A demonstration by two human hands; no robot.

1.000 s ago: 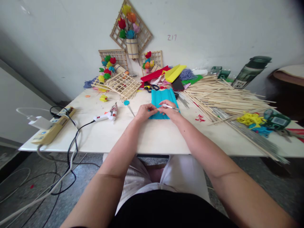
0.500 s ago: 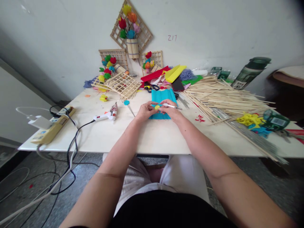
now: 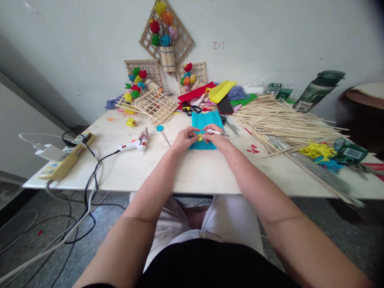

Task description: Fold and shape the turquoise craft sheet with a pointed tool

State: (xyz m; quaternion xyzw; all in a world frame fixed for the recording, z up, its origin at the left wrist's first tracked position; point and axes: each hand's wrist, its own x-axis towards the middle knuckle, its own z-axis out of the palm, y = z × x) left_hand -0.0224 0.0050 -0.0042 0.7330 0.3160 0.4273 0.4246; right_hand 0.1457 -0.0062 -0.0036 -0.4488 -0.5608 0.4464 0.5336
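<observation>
Between my two hands is a small yellow paper piece [image 3: 200, 137], pinched at its edges by the fingertips of both. My left hand [image 3: 185, 140] grips it from the left, thumb and forefinger together. From the right, my right hand [image 3: 216, 138] pinches it too, and a white pen [image 3: 216, 132] lies across that hand, tucked in its fingers. Under both hands a sheet of blue crepe paper [image 3: 205, 119] is spread on the table. Left of my left hand rests a blue paper disc [image 3: 160, 128] on thin wire stems.
A hot glue gun [image 3: 135, 145] and a power strip [image 3: 64, 162] with cords lie left. Behind are scissors [image 3: 193, 109], a phone [image 3: 224, 106] and bamboo lattices [image 3: 157, 105]. Bamboo sticks [image 3: 279, 124], metal wires [image 3: 318, 174] and a dark bottle [image 3: 319, 91] stand or lie right.
The yellow piece has shifted slightly to the right and turned between my fingertips. Both hands stay over the blue paper, and the pen remains in my right hand.
</observation>
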